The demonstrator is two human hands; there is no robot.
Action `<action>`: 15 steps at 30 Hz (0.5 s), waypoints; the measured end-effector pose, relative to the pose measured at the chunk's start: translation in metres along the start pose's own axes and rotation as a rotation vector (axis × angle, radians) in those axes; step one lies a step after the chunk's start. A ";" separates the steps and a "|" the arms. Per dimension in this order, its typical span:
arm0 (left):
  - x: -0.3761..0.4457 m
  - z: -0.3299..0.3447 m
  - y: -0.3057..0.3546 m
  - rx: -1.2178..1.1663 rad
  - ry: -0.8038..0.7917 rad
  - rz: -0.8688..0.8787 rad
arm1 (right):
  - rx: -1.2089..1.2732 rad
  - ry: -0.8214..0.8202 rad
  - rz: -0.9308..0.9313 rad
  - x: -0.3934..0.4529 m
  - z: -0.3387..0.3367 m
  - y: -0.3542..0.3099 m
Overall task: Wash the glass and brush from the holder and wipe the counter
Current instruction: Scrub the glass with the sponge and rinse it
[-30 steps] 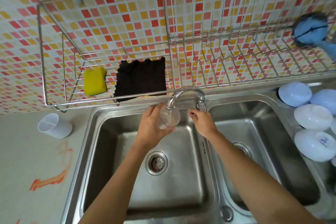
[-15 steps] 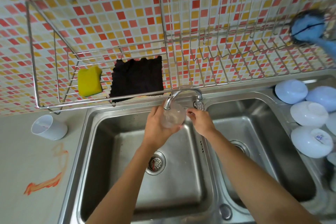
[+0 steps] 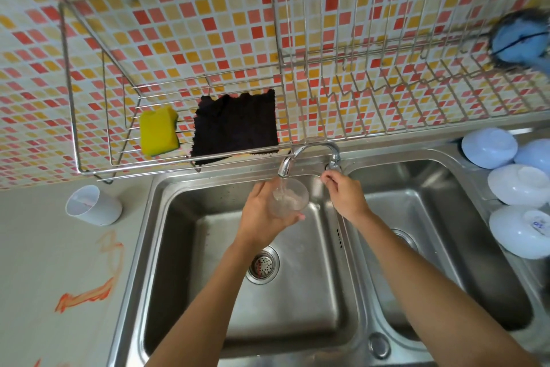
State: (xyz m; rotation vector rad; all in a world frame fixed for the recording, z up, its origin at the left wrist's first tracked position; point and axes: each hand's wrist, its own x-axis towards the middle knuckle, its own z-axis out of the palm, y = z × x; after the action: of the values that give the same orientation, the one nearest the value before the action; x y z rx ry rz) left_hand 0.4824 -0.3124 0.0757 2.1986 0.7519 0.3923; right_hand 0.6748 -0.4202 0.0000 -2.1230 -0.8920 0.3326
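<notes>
My left hand [image 3: 265, 217] grips a clear glass [image 3: 293, 198] over the left sink basin [image 3: 208, 277], mouth tilted up under the tap spout [image 3: 287, 164]. A stream of water runs from the spout into the glass. My right hand [image 3: 345, 194] reaches to the tap handle [image 3: 334, 159], its fingers curled at the handle's base. A blue brush [image 3: 518, 39] lies blurred at the far right end of the wire rack [image 3: 71, 98] on the tiled wall. The grey counter [image 3: 44, 262] on the left carries orange smears [image 3: 86, 295].
A yellow sponge [image 3: 159, 131] and a black cloth [image 3: 235, 125] sit in the rack's left section. A white cup [image 3: 92, 206] lies on the counter by the sink. Several upturned white bowls [image 3: 518, 185] crowd the right drainboard beside the right basin [image 3: 431, 247].
Water now runs from the spout into the glass, where none showed before. My left hand has brought the glass right under the spout; my right hand stays at the tap handle.
</notes>
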 end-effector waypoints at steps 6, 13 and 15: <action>-0.002 -0.002 -0.003 -0.054 0.024 -0.006 | 0.097 0.094 0.096 -0.004 -0.008 0.011; -0.003 0.007 0.001 -0.100 0.029 -0.052 | -0.071 0.271 0.142 -0.052 0.012 0.014; 0.000 0.011 0.002 -0.093 0.019 -0.033 | -0.155 0.189 0.087 -0.076 0.031 0.025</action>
State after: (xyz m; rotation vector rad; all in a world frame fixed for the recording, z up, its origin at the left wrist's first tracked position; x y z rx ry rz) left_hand 0.4884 -0.3197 0.0698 2.0962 0.7644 0.4235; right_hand 0.6166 -0.4665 -0.0433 -2.2966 -0.7373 0.1069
